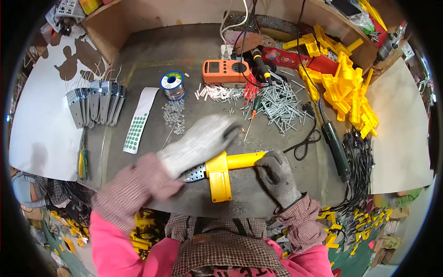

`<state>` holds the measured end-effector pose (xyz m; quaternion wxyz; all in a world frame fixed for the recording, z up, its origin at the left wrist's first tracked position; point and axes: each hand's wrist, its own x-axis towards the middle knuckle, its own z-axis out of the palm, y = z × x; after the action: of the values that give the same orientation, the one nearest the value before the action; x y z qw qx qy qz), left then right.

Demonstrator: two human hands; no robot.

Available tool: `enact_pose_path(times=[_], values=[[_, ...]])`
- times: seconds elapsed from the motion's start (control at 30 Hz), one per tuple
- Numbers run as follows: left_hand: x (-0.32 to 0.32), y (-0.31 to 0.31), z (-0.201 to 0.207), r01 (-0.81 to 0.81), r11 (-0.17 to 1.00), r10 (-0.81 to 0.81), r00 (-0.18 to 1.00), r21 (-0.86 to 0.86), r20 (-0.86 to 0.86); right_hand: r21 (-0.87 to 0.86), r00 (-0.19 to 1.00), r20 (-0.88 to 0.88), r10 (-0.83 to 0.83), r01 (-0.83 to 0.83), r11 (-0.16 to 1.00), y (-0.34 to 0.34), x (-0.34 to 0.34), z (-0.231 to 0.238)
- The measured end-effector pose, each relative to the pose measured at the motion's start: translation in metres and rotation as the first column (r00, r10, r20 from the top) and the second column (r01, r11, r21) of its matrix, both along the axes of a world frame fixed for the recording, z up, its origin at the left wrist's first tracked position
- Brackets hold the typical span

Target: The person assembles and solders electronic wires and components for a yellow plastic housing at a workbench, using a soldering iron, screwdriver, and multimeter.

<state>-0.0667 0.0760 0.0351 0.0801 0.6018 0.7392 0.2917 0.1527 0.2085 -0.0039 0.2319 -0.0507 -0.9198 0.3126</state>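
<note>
Yellow plastic tool handle (220, 180) lies near the bench's (175, 203) front edge, its tip pinched by the right hand (280, 179); blurred left hand (200, 142) half-curls above, its hold unclear. Screws (282, 105) and solder spool (174, 89) crowd beyond.

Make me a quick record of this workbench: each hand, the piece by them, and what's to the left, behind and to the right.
Left hand: pale glove, motion-blurred, above the piece; grip unclear
Right hand: grey glove, at the handle's end
Piece: yellow plastic housing with perforated metal sleeve
Left: wired metal parts, green-dotted sticker sheet
Behind: solder spool, orange meter, loose screws
Right: yellow plastic parts, black cables
</note>
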Motion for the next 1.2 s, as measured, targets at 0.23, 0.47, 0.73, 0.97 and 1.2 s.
enact_pose_path(times=[0.23,0.47,0.73,0.97,1.2], values=[[-0.023,0.086,-0.026,-0.177,0.951,0.152,0.982,-0.254,-0.113,-0.204,0.973,0.137,-0.185,0.210,0.956,0.034,-0.010,0.033],[-0.017,0.070,0.006,-0.216,0.955,0.149,0.943,-0.205,-0.299,0.315,0.780,0.406,-0.476,0.370,0.874,0.078,-0.063,0.007],[-0.017,0.006,-0.002,0.122,0.978,-0.135,0.989,-0.171,-0.067,0.212,0.914,0.290,-0.283,0.227,0.950,0.033,-0.010,0.080],[-0.002,-0.015,0.018,0.150,0.964,0.008,0.808,-0.218,0.588,-0.042,0.915,0.340,0.218,-0.217,0.975,-0.021,0.016,0.028],[0.000,-0.024,0.011,0.201,0.973,-0.094,0.795,-0.114,0.599,0.097,0.914,0.394,0.099,-0.149,0.984,-0.049,-0.027,0.048]])
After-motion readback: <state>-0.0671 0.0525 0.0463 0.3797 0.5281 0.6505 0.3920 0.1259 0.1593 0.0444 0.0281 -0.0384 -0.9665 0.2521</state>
